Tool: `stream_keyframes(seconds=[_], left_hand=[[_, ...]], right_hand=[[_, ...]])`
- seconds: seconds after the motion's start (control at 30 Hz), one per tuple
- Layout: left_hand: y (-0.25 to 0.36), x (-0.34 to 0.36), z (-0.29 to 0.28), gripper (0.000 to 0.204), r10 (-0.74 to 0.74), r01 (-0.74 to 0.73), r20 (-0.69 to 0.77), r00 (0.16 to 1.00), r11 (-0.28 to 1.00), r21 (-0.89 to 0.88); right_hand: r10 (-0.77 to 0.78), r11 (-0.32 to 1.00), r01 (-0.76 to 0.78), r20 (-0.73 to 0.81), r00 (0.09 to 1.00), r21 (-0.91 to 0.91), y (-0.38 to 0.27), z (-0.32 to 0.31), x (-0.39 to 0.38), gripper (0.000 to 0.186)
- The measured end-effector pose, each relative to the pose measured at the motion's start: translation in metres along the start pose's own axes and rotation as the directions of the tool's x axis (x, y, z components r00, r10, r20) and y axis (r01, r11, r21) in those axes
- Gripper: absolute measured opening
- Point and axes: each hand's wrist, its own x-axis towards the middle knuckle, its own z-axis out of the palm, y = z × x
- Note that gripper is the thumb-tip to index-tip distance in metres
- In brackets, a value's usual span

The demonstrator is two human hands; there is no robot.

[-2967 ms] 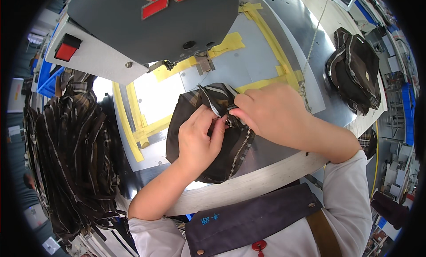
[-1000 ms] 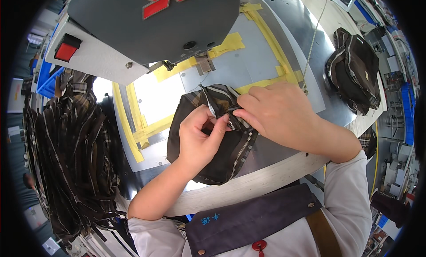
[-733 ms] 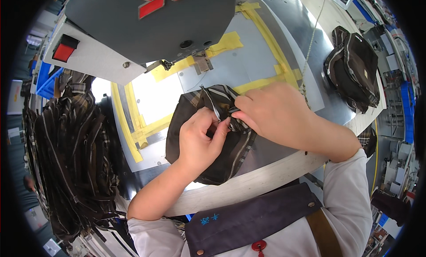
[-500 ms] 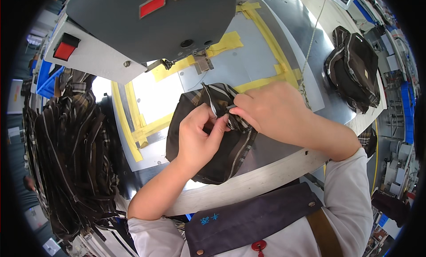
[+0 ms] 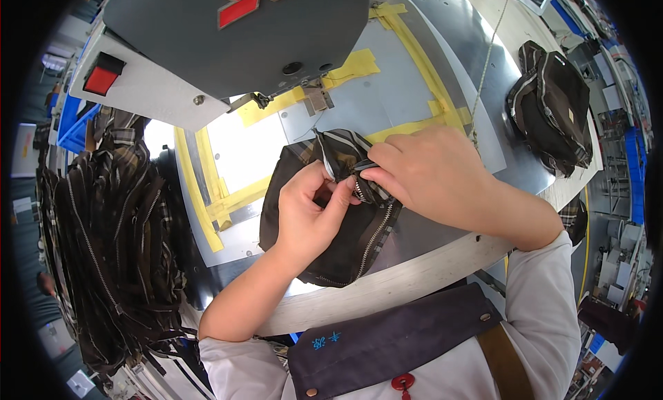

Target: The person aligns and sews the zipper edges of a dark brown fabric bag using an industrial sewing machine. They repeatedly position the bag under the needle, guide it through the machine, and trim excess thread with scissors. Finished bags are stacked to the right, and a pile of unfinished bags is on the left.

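Taking the grey machine head [image 5: 235,48] as landmark, the dark pouch [image 5: 331,255] lies on its near side, toward its right end, resting on a pale plate [image 5: 394,82] edged with yellow tape [image 5: 418,61]. The pouch is folded back at its far end, so that the lining and a pale-edged strip show; a metal zipper [image 5: 376,241] curves along its right side.

The left hand [image 5: 307,210] pinches the folded opening between thumb and forefinger, right beside the zipper teeth. The right hand [image 5: 428,168] comes in from the other side, thumb and forefinger pressed together on a dark bit of the same opening; what exactly sits between those fingertips is too small to tell. The two pinches almost meet, probably because one steadies the edge while the other handles the small part. Laying the pouch flat likely lets the plate bear its weight and leaves both hands free for this fine grip.

Left of the machine head and nearer the person hangs a thick bundle of similar dark zippered pieces [image 5: 110,241]. Well to its right sits a small stack of pouches [image 5: 556,110], perhaps set apart to keep the two groups from mixing.
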Motion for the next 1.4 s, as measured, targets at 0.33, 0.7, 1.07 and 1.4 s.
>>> stream_keyframes(seconds=[0.33, 0.7, 1.07, 1.4], left_hand=[[0.003, 0.001, 0.001, 0.008, -0.003, 0.003, -0.005, 1.0, 1.0, -0.004], [-0.003, -0.003, 0.002, 0.005, 0.125, -0.119, -0.005, 0.992, 0.958, 0.259], [0.002, 0.006, -0.007, 0.011, -0.046, 0.024, -0.104, 0.994, 0.98, -0.197], [0.044, 0.018, -0.018, 0.022, 0.694, -0.423, -0.188, 0.695, 0.606, 0.674]], right_hand=[[0.009, 0.999, -0.008, 0.02, 1.0, -0.041, -0.003, -0.005, -0.001, 0.028], [-0.013, 1.0, 0.013, 0.045, 0.999, 0.003, -0.001, -0.001, 0.0, 0.026], [0.118, 0.942, -0.082, -0.09, 0.989, 0.327, -0.003, 0.007, 0.009, 0.03], [0.357, 0.612, -0.259, 0.032, 0.933, 0.747, 0.0, 0.007, 0.015, 0.016]])
